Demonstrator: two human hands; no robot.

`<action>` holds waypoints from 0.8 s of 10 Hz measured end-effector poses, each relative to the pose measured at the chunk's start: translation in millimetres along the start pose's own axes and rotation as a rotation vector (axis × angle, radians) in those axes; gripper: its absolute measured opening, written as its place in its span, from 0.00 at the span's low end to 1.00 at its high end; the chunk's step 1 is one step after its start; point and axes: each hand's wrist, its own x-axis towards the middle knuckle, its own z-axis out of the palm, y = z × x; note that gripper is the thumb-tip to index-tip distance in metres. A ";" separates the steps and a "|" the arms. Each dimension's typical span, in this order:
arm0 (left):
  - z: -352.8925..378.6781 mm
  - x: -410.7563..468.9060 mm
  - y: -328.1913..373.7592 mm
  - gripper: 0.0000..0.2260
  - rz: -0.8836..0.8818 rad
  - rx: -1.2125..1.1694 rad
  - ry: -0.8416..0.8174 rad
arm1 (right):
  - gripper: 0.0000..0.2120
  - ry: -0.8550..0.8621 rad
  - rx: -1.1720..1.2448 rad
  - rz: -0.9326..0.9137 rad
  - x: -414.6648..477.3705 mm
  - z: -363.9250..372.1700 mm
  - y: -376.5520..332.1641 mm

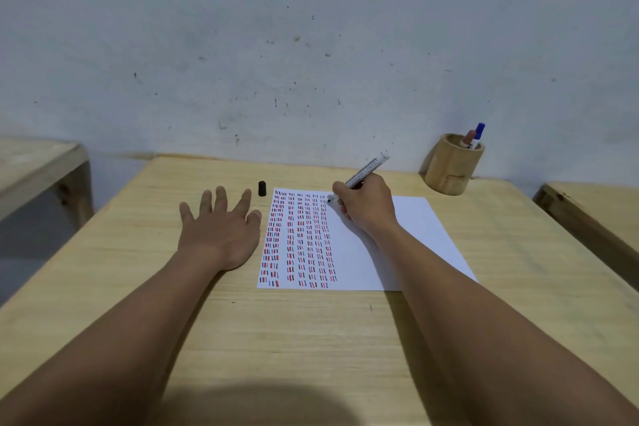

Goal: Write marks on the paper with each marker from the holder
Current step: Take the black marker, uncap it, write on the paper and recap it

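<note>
- Right hand (368,206): fingers closed around uncapped marker (366,170), tip on paper (408,235) near its top edge.
- Left hand (219,230): flat on counter (311,339), fingers spread, holding nothing.
- Black cap (262,188) stands beside paper.
- Holder (449,166), far right, contains two markers.

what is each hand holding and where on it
The right hand grips the black marker low on its barrel near the tip. The left hand holds nothing, lying flat on the table.
</note>
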 end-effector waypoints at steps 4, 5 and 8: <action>-6.9 3.0 3.5 0.26 -0.051 -0.179 0.149 | 0.12 0.051 0.165 0.056 5.6 -6.3 -5.3; -17.8 11.3 9.3 0.23 0.000 -0.325 0.273 | 0.13 0.052 0.238 0.061 10.4 -13.5 -10.6; -18.6 36.0 17.8 0.15 0.157 -0.349 0.309 | 0.07 -0.070 0.665 0.256 -2.6 -23.2 -30.3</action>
